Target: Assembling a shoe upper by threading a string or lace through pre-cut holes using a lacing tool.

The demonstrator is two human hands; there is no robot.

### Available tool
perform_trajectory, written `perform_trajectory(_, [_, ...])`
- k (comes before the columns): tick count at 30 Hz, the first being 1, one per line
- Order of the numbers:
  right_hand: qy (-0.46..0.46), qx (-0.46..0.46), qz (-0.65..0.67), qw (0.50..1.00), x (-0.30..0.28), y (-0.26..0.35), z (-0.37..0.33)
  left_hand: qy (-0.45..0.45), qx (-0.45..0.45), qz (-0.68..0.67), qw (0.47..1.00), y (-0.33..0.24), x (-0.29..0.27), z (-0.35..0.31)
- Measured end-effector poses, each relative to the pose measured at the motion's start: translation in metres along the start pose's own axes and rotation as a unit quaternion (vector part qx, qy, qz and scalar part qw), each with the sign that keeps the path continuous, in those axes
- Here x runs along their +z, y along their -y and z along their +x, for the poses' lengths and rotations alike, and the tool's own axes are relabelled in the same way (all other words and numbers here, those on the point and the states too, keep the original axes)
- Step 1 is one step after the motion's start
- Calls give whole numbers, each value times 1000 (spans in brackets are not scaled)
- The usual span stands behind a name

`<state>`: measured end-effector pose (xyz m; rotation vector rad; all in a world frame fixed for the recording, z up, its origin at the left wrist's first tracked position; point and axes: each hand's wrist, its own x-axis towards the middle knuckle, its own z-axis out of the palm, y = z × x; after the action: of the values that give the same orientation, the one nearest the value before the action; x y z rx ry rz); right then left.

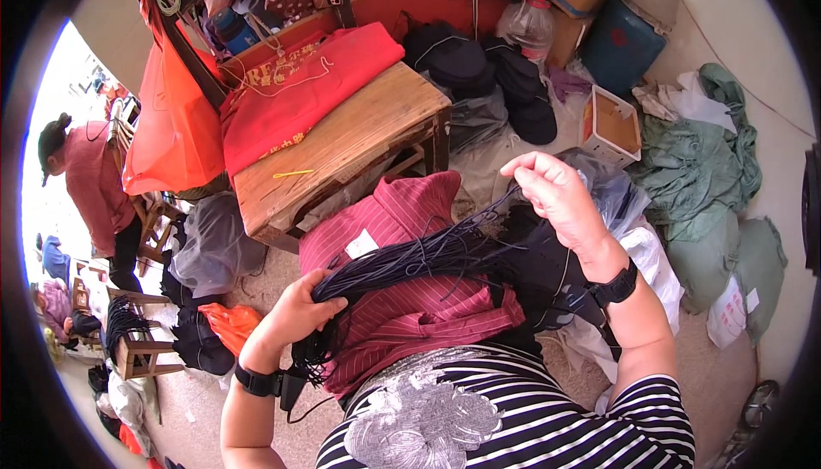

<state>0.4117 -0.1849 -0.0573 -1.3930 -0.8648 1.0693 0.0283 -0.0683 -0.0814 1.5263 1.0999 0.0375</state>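
A thick bundle of thin dark cords (406,262) lies across my lap, its tail hanging down on the left. My left hand (298,311) is closed around the bundle near its left end. Up and to the right, my right hand (560,200) is closed in a pinch at the tip of a few strands that stretch out from the bundle. Beneath the cords is a maroon pinstriped cloth (419,195) with a small white label (361,243).
Ahead stands a wooden table (359,131) with a red cloth bag (342,63) and a yellow strip (293,173). Dark caps (457,54), a white box (611,127) and green cloth (693,170) lie to the right. Another person (90,178) is at far left.
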Motion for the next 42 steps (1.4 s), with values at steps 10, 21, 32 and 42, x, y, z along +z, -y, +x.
perform_trajectory(10, [38, -66, -150, 986, -9, 14, 10, 15, 10, 2, 1000, 4, -3, 1])
perform_trajectory(21, [125, -225, -548, 796, 22, -1, 4, 46, -4, -26, 999, -3, -6, 3])
perform_trajectory(32, [184, -506, -435, 722, 134, -19, 3, 73, -7, -29, 997, -1, -11, 6])
perform_trajectory(42, [267, -410, -354, 797, 143, -25, 25, 85, 1, -24, 996, -1, -14, 4])
